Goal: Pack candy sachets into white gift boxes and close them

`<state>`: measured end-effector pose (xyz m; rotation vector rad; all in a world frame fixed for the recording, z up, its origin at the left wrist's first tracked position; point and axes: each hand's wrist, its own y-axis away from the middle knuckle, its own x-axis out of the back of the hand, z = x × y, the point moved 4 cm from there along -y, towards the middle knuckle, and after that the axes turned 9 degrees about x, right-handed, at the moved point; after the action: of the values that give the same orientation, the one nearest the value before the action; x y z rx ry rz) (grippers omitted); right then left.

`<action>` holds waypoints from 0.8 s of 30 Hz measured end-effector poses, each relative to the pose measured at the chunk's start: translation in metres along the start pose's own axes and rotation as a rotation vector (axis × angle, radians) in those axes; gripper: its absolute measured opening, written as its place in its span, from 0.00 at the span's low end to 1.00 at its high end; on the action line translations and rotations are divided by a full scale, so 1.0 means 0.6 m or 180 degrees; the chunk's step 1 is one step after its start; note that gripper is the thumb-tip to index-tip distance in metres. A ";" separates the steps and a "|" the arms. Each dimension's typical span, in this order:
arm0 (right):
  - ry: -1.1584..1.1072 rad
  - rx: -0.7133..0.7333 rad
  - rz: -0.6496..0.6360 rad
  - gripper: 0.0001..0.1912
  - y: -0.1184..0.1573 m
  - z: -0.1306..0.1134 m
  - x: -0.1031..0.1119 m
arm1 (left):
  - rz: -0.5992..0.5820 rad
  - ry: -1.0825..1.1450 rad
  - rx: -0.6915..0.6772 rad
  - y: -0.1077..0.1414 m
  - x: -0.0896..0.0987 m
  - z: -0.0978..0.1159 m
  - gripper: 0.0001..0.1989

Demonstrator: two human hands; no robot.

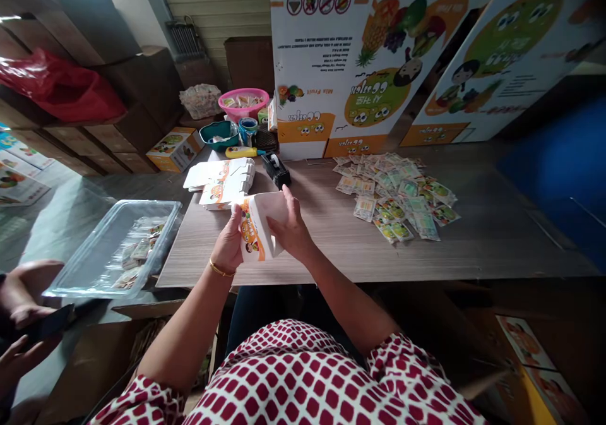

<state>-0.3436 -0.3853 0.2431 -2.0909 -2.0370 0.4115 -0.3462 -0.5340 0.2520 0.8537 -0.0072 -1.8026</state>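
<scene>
A small white and orange box (253,232) is held between my two hands above the front of the table. My left hand (229,240) grips its left side, fingers wrapped round the edge. On the right side, my right hand (290,226) holds the same box, its thumb over the white face and its fingers at the back edge. Just behind the box lies a stack of flat white cartons (227,182). Many small printed sachets (398,191) are spread in a loose pile on the right half of the table.
A black tape dispenser (276,170), yellow tool (241,152), teal bowl (219,134) and pink basket (243,101) stand at the back left of the table (303,267). Large cartons (341,52) rise behind. A clear bin (106,245) and another person's hands (31,324) are at left.
</scene>
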 end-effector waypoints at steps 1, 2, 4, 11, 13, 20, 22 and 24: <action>-0.0011 -0.0008 -0.0037 0.54 0.002 -0.006 0.002 | 0.0009 -0.0010 -0.0015 0.001 0.000 0.002 0.39; -0.0079 -0.0064 -0.0091 0.54 0.004 -0.010 0.005 | 0.0028 -0.0027 -0.0035 0.002 -0.001 0.005 0.39; -0.0267 -0.0252 -0.0232 0.55 0.006 -0.018 0.012 | 0.0102 -0.0064 -0.0085 0.004 0.001 0.011 0.40; -0.0945 -0.0462 -0.0744 0.42 0.009 -0.045 0.025 | 0.0319 -0.0257 -0.0083 0.018 0.021 0.014 0.34; -0.0879 -0.0472 -0.0754 0.41 0.014 -0.042 0.036 | 0.0151 -0.0507 -0.0039 0.029 0.022 0.012 0.30; 0.0257 -0.0654 -0.0235 0.26 0.044 0.036 0.205 | -0.0943 -0.2042 0.0399 0.025 -0.024 -0.014 0.31; 0.0768 -0.0779 -0.0039 0.20 0.049 0.065 0.276 | -0.1542 -0.2721 0.0469 0.006 -0.061 -0.043 0.27; 0.1497 -0.0822 0.0147 0.15 0.041 0.084 0.343 | -0.1920 -0.3705 0.0118 -0.019 -0.100 -0.071 0.24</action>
<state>-0.3341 -0.1834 0.1743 -2.1167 -1.8350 -0.3304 -0.3231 -0.4635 0.2482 -0.3219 -0.5792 -2.6380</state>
